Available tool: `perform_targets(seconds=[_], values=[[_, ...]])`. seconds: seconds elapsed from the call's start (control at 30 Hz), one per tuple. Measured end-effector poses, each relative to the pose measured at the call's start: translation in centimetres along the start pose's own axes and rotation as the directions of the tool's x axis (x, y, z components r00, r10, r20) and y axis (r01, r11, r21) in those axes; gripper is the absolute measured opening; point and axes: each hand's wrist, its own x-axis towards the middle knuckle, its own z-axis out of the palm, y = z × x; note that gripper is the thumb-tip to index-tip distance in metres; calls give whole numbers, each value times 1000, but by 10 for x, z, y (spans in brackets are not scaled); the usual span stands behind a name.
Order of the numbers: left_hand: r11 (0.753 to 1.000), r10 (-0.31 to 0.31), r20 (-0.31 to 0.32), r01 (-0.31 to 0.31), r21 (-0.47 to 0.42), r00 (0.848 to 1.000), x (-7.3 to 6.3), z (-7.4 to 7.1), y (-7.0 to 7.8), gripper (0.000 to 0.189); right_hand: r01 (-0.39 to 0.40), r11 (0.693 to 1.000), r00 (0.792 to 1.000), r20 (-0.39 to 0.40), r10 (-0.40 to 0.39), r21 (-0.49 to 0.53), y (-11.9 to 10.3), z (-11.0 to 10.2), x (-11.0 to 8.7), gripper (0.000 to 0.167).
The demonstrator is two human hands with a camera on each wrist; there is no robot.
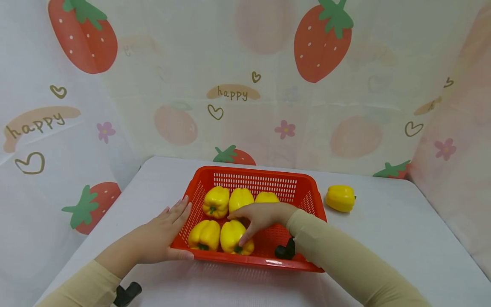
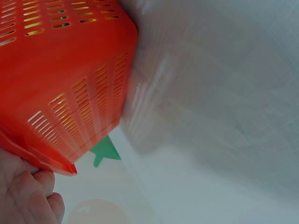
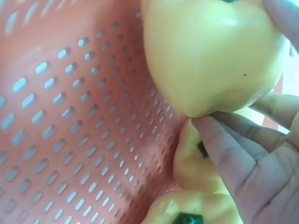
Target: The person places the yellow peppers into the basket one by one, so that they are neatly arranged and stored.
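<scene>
A red plastic basket [image 1: 268, 172] with slotted walls holds several yellow bell peppers [image 1: 216, 202]. My right hand [image 1: 261, 217] reaches into it and holds the front bell pepper [image 1: 232, 234] between thumb and fingers. The right wrist view shows that bell pepper [image 3: 210, 56] close up beside the slotted wall, with fingertips against its lower side. My left hand [image 1: 163, 236] rests along the basket's left side, fingers extended over the rim and thumb at the front corner. In the left wrist view, the left hand [image 2: 30, 196] touches the basket's rim from outside.
Outside the basket, one more yellow bell pepper [image 1: 340, 198] lies on the white table [image 1: 383, 238], to the right. A printed curtain [image 1: 238, 51] hangs behind and at both sides. Black wrist-worn pieces show at both sleeves.
</scene>
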Motion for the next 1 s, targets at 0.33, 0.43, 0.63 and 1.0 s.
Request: perform_targets(seconds=[0.33, 0.43, 0.63, 1.0], values=[[1000, -12, 14, 12, -9, 1000, 0, 0, 1, 117, 22, 999, 1000, -4, -22, -24, 5, 2, 3, 79], [1000, -15, 15, 15, -9, 1000, 1, 0, 1, 117, 29, 999, 1000, -4, -29, -18, 5, 2, 4, 81], [1000, -16, 11, 16, -5, 1000, 2, 1, 0, 117, 19, 999, 1000, 4, -18, -30, 6, 2, 3, 81], [1000, -26, 12, 26, -12, 1000, 2, 2, -1, 118, -29, 998, 999, 28, 31, -47, 6, 1, 3, 76]])
